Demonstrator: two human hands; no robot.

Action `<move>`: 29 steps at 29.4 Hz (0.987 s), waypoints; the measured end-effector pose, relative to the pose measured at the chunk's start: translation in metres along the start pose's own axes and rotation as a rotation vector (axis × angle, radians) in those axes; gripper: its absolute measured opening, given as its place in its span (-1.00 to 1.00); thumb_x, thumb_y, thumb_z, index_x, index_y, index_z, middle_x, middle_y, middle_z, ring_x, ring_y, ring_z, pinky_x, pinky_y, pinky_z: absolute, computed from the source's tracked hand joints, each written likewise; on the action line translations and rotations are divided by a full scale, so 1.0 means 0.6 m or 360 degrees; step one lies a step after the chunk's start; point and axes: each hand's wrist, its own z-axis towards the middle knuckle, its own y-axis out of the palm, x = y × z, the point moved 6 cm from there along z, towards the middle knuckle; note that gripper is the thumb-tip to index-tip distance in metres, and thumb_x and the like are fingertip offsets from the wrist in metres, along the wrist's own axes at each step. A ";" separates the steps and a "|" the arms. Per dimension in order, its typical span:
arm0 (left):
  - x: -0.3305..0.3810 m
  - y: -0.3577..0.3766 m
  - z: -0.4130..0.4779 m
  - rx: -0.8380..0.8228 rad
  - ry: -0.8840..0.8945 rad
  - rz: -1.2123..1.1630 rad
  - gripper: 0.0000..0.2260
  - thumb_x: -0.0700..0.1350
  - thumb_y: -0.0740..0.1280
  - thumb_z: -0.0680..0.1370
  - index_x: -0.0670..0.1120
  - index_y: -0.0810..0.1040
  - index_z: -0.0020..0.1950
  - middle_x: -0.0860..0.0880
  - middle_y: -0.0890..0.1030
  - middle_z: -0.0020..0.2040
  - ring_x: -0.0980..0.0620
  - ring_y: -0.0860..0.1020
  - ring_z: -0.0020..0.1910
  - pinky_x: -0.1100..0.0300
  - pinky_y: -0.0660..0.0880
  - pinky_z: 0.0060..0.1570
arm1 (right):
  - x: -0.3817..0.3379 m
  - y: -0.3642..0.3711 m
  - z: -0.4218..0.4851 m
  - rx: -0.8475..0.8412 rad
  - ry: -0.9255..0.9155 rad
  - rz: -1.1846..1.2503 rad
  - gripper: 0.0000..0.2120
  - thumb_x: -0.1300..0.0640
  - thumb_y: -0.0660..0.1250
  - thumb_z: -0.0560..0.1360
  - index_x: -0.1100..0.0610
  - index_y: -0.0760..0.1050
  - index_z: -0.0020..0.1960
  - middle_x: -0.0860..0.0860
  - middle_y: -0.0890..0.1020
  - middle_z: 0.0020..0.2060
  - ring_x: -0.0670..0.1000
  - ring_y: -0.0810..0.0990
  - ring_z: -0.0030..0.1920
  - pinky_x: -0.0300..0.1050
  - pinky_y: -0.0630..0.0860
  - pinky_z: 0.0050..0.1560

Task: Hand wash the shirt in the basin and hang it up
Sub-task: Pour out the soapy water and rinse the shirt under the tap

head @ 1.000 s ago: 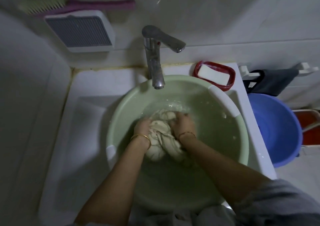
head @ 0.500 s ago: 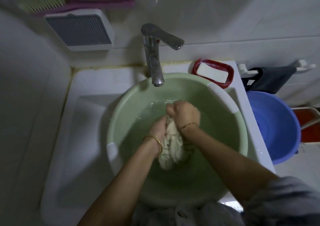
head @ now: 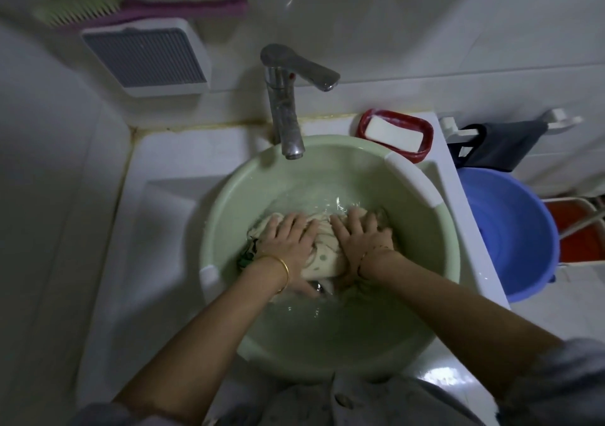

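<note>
Both hands lie flat and spread on the shirt. The left hand [head: 288, 240] and the right hand [head: 361, 237] press it down side by side, fingers extended toward the faucet [head: 284, 114], and as far as the view shows nothing is curled round the cloth or pinching it. The shirt [head: 324, 257] is a bunched cream wad with faint dots, sitting in shallow water at the bottom of the green basin [head: 216, 209], which rests in the white sink [head: 163, 170]. A darker printed patch of fabric peeks out beside the left wrist.

Soaked like this, the cloth is likely limp and shapeless, and a good deal heavier than it would be dry. It should fold wherever it is pushed and sag from any single point of hold. If the soap [head: 393, 132] in the red dish [head: 425, 144] behind the basin rim has been used on it, the surface may be slick under the palms. It is not fragile, though hard twisting could stretch seams or the print.

For scrubbing, a fistful gathered at each end of the wad seems the surest hold. For lifting out, scooping under the whole mass with both hands looks better than pulling a corner. For hanging, the shoulders or collar are the places to take — neither can be made out in the bunch now.
</note>
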 end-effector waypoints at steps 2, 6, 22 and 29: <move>-0.004 0.027 0.011 -0.0009 -0.0053 0.0092 0.15 0.29 0.41 0.31 -0.08 -0.35 0.52 -0.13 -0.22 0.55 -0.16 -0.18 0.53 -0.16 -0.23 0.46 | -0.012 0.015 0.004 -0.0002 0.0045 -0.0076 0.14 -0.31 0.34 0.37 0.09 -0.44 0.49 0.24 -0.26 0.49 0.45 -0.12 0.45 0.38 0.24 0.28; -0.005 0.054 0.026 -0.0048 -0.0064 0.0192 0.05 0.26 0.34 0.41 -0.10 -0.38 0.50 -0.18 -0.28 0.53 -0.24 -0.21 0.51 -0.20 -0.24 0.45 | -0.047 0.036 -0.010 -0.0021 0.0143 -0.0139 -0.08 -0.05 0.25 0.54 0.15 -0.43 0.48 0.34 -0.26 0.46 0.50 -0.09 0.42 0.40 0.30 0.23; 0.000 -0.065 -0.009 0.0920 -0.0116 -0.0818 -0.71 -0.22 0.33 0.35 -0.03 0.56 0.06 -0.13 0.51 0.00 -0.22 0.53 -0.02 0.02 0.48 -0.08 | 0.036 -0.036 -0.092 0.0173 -0.0308 0.0827 -0.53 0.04 0.24 0.55 0.19 0.27 0.40 0.14 0.42 0.32 0.16 0.44 0.27 -0.03 0.39 0.26; 0.036 -0.176 -0.090 0.1270 0.0134 -0.1274 -0.56 -0.21 0.25 0.25 -0.19 0.56 0.12 -0.08 0.40 0.01 -0.10 0.49 -0.02 0.28 0.38 0.04 | 0.050 -0.029 -0.086 0.0236 -0.0251 0.1376 0.31 -0.08 0.61 0.14 0.04 -0.27 0.54 0.10 0.10 0.50 0.12 0.12 0.49 0.10 0.13 0.48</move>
